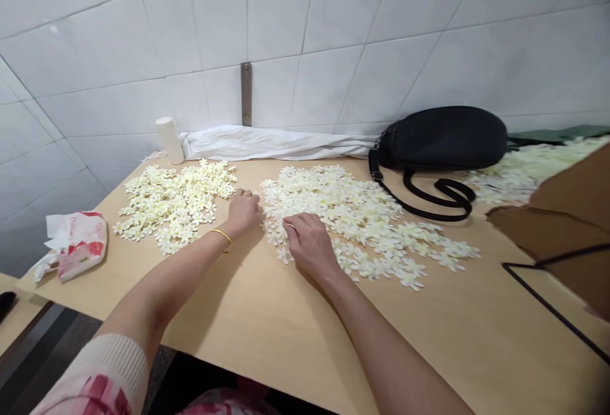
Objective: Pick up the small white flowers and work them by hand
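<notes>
Two spreads of small white-and-yellow artificial flowers lie on the wooden table (267,332). My left hand (244,211), with a gold bracelet at its wrist, rests at the left edge of the larger spread (328,192), its fingers curled toward the flowers; what they hold, if anything, is hidden. Close by on the right, my right hand (311,242) is over the same spread with thumb and index finger pinched together on a thin, pale item too small to make out. The smaller spread (178,202) lies left of my left hand.
A black bag (445,138) with a coiled strap stands at the back right, near more flowers (538,164) and a cardboard box (576,211). A tissue pack (83,243) lies far left. A white cylinder (170,142) and white cloth (267,143) are along the wall.
</notes>
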Motion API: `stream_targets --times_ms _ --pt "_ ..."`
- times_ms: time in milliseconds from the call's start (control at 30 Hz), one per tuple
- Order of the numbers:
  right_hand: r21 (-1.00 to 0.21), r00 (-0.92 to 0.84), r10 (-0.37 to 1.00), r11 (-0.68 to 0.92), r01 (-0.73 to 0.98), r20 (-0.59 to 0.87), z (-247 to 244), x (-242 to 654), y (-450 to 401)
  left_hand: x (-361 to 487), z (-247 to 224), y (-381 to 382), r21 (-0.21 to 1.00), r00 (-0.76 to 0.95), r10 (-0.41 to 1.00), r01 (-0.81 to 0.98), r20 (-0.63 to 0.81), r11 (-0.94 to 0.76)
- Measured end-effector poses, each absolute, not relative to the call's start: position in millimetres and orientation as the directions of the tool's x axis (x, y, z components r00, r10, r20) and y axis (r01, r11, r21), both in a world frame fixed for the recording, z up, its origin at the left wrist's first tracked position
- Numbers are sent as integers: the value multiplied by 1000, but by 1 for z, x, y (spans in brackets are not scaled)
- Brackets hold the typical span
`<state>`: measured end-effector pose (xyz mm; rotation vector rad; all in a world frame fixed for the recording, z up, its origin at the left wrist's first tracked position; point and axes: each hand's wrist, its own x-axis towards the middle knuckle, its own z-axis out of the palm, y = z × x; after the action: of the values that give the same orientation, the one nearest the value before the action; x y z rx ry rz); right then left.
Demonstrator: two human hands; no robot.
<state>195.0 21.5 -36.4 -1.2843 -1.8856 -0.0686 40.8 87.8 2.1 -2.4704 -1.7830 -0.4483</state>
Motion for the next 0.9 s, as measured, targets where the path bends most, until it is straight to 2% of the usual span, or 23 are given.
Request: stream_targets --times_ms 100,233,333,467,733,900 --pt "-377 -133 731 488 787 669 -36 194 20 22 7 101 28 286 908 951 307 -309" --pt "-360 -139 726 486 796 674 -34 192 19 -5 13 116 -33 257 906 965 336 -262" --pt "-350 -145 731 479 805 667 -34 192 19 -17 14 118 -95 200 932 979 302 -179" --pt "-366 -150 750 475 801 644 -35 192 19 -24 12 118 -106 167 952 984 258 -144" --pt "-382 -154 762 476 792 629 -35 192 18 -31 13 118 -47 245 932 969 268 -241" --pt "-393 -149 763 477 786 628 -34 192 18 -30 22 98 -58 381 853 920 356 -387"
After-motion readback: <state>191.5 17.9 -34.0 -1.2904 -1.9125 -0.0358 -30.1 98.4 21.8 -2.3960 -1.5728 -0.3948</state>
